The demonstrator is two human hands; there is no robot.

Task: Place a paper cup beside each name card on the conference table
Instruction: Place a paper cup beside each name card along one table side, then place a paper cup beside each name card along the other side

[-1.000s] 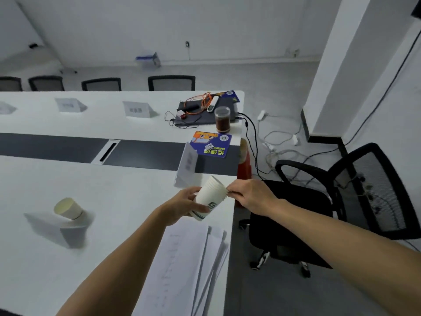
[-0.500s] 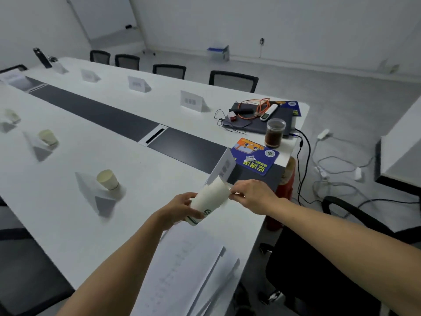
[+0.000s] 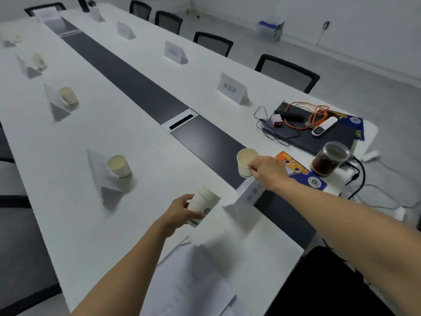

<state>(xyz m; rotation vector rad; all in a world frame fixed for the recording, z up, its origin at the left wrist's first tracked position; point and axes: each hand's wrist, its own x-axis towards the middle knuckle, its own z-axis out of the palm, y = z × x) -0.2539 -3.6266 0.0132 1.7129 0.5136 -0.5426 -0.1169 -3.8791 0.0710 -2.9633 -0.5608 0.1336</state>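
Observation:
My left hand (image 3: 180,213) grips a stack of nested white paper cups (image 3: 203,205), held above the white conference table (image 3: 68,179). My right hand (image 3: 267,171) holds a single paper cup (image 3: 243,161) by its rim, upright, just beyond the nearest name card (image 3: 247,197). On the near side of the table, other name cards stand with a cup beside each: one cup (image 3: 119,166), another cup (image 3: 68,95) and a third cup (image 3: 39,61). Across the dark centre strip, name cards (image 3: 231,87) (image 3: 174,52) stand with no cup next to them.
Loose paper sheets (image 3: 193,279) lie at the table's near edge. At the table's right end are a laptop with orange cables (image 3: 312,117), a jar of dark liquid (image 3: 329,159), a blue mouse pad (image 3: 305,174) and trailing cords. Black chairs (image 3: 287,71) line the far side.
My right hand has pulled one cup off the stack and carried it forward and right past the nearest name card. The view has swung left along the table.

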